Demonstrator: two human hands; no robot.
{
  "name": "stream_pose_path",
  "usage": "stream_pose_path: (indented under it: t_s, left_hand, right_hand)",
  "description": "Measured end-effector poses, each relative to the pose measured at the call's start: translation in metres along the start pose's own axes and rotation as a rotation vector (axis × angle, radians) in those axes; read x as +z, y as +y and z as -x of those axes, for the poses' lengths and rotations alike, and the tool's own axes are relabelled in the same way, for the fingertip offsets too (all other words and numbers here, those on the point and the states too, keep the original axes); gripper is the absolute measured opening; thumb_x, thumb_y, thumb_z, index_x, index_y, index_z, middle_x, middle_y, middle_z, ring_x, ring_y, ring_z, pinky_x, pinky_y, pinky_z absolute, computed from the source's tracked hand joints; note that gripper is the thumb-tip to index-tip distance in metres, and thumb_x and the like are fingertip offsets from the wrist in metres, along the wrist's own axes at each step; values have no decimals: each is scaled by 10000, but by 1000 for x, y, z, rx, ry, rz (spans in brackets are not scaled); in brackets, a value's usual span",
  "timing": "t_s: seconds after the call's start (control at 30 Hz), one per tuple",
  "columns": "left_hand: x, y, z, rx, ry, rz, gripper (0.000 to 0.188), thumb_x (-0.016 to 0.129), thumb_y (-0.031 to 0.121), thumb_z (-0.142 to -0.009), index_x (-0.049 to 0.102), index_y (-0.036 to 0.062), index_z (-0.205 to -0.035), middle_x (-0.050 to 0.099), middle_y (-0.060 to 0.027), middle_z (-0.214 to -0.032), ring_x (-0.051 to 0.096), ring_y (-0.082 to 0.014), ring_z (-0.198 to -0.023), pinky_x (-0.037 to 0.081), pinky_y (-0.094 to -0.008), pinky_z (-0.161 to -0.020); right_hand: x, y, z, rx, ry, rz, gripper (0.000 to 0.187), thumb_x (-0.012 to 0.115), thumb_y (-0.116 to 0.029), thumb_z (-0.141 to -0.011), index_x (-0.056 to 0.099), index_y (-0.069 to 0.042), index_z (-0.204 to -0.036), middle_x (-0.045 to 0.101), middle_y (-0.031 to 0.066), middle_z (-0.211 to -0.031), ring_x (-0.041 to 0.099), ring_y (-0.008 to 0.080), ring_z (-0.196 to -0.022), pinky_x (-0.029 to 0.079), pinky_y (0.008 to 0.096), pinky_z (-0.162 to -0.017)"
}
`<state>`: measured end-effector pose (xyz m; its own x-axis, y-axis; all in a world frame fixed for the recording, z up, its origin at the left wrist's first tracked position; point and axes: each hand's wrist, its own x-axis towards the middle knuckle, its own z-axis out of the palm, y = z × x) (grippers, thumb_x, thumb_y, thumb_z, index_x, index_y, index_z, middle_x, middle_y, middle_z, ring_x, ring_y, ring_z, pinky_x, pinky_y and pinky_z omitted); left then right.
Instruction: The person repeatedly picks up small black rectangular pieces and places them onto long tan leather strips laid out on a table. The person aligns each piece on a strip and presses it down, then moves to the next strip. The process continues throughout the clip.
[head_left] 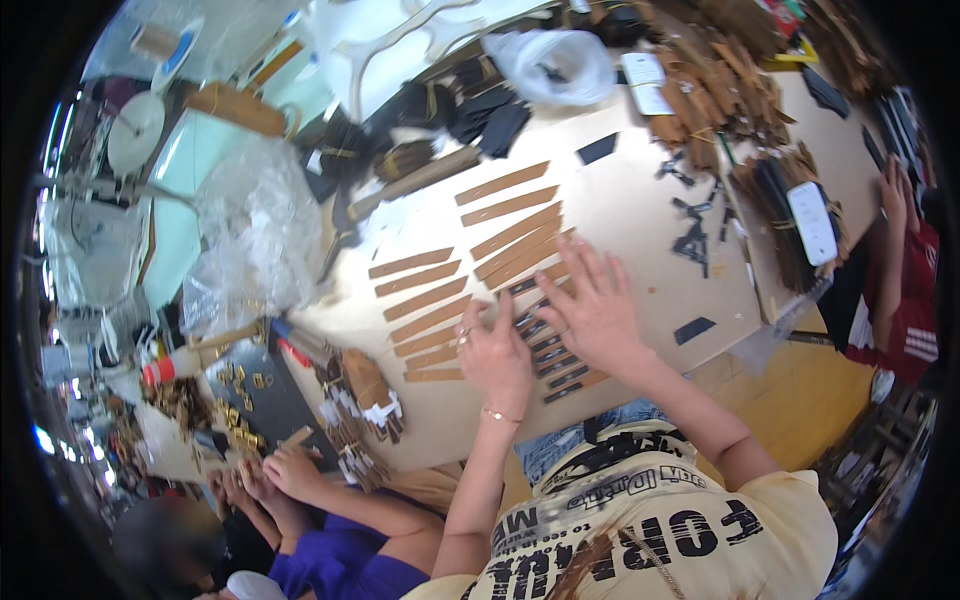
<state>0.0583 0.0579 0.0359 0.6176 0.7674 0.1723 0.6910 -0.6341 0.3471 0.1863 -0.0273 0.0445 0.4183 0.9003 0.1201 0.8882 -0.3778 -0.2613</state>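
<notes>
Brown leather-like strips (pixel 420 283) lie in two slanted rows on the table before me. Nearest me in the right-hand row, several strips bear narrow black pieces (pixel 556 358) along their length. My left hand (pixel 495 358), with a ring and a thin bracelet, rests at the left ends of these, its fingers apart and pointing away from me. My right hand (pixel 598 315) lies over the right part of the same row, fingers spread on the strips. No object shows held in either hand; the parts beneath the fingertips are hidden.
Loose black pieces (pixel 692 235) and bundled brown pieces (pixel 690 100) lie to the right, near a white phone-like slab (pixel 812 223). Clear plastic bags (pixel 250 230) lie left. Co-workers' hands show lower left (pixel 295 475) and far right (pixel 893 195). Small gold-coloured metal parts (pixel 240 395) sit on a dark board.
</notes>
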Motion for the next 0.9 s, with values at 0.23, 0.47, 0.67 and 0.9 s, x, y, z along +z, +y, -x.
stream_pose_path:
  t_s: [0.23, 0.47, 0.67, 0.9]
  left_hand:
    - [-16, 5, 23, -74, -83, 135, 405, 594, -28, -789, 687, 95, -1163, 557, -161, -1181, 558, -331, -1029, 463, -433, -863]
    - [-24, 17, 16, 103, 105, 170, 408, 581, -19, -864, 628, 54, -1263, 522, -194, -1305, 544, -347, -1120, 423, -451, -960]
    - [-23, 48, 23, 165, 36, 322, 340, 652, 37, -852, 666, 53, -1191, 546, -186, -1283, 549, -348, -1134, 411, -442, -976]
    - [-23, 80, 39, 236, -68, 476, 308, 674, 60, -860, 676, 61, -1168, 591, -172, -1218, 595, -338, -1070, 451, -422, -933]
  right_hand:
    - [-12, 18, 25, 11, 25, -224, 412, 593, -383, -935, 647, -132, -1257, 350, 160, -1536, 325, 355, -1406, 268, 514, -1121]
    - [-40, 91, 61, 411, 392, -111, 478, 698, -157, -844, 589, -107, -1307, 645, 79, -1103, 577, 268, -1050, 390, 436, -957]
    - [-35, 121, 88, 341, 443, 150, 556, 691, -101, -802, 551, -90, -1340, 674, 35, -846, 630, 206, -847, 411, 381, -888]
    - [-37, 132, 91, 431, 605, -50, 618, 692, -32, -768, 460, -46, -1341, 706, 40, -819, 656, 142, -771, 471, 328, -830]
